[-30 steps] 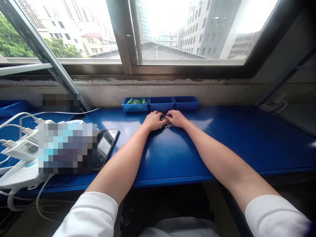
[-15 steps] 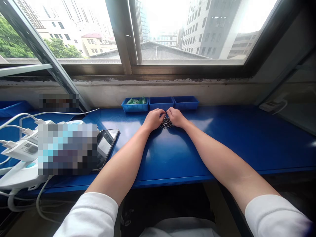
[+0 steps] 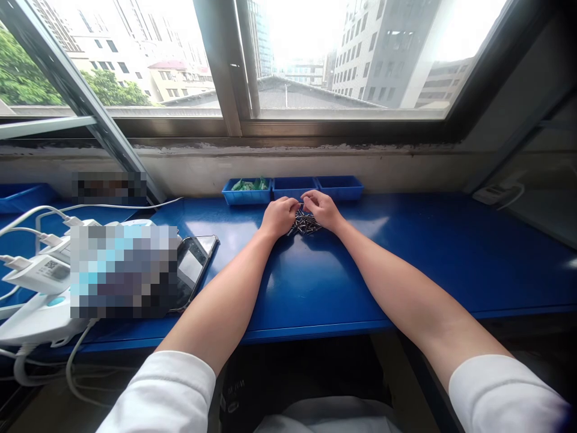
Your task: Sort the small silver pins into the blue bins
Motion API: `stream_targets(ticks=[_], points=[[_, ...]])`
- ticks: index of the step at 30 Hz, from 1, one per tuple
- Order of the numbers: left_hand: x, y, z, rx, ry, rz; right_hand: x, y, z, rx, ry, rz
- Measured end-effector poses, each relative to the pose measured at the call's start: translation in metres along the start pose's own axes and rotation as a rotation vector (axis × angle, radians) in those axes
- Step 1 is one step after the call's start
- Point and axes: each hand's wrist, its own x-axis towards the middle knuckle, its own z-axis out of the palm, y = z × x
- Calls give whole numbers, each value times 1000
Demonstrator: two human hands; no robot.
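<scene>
A small heap of dark metal pins [image 3: 305, 225] lies on the blue bench [image 3: 406, 258], just in front of three blue trays. My left hand [image 3: 279, 216] is curled shut at the heap's left edge. My right hand [image 3: 321, 208] hovers over the heap's far side with its fingers pinched together. The two sets of fingertips almost meet above the pins. What they pinch is too small to make out. The left tray [image 3: 247, 190] holds green parts; the middle tray [image 3: 294, 187] and right tray [image 3: 339, 187] look empty.
A black phone [image 3: 193, 267] lies at the left beside a blurred object, white chargers [image 3: 36, 270] and cables. A wall and window run behind the trays. A white device [image 3: 496, 193] sits at the far right.
Both hands have lifted a little and shifted toward the trays, uncovering more of the pin heap in front of them.
</scene>
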Motion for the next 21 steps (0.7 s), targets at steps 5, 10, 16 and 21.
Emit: stream_targets(ticks=[5,10,16,21], points=[[-1,3,-3,11,-57,-62,1,-5,-3,257,-46,70],[0,2,0,24,-57,-151,1,0,-5,87,58,26],[1,-5,4,74,-131,-291,2,4,-3,-561,148,-80],[0,-2,5,162,-185,-263,3,6,-1,-799,59,25]])
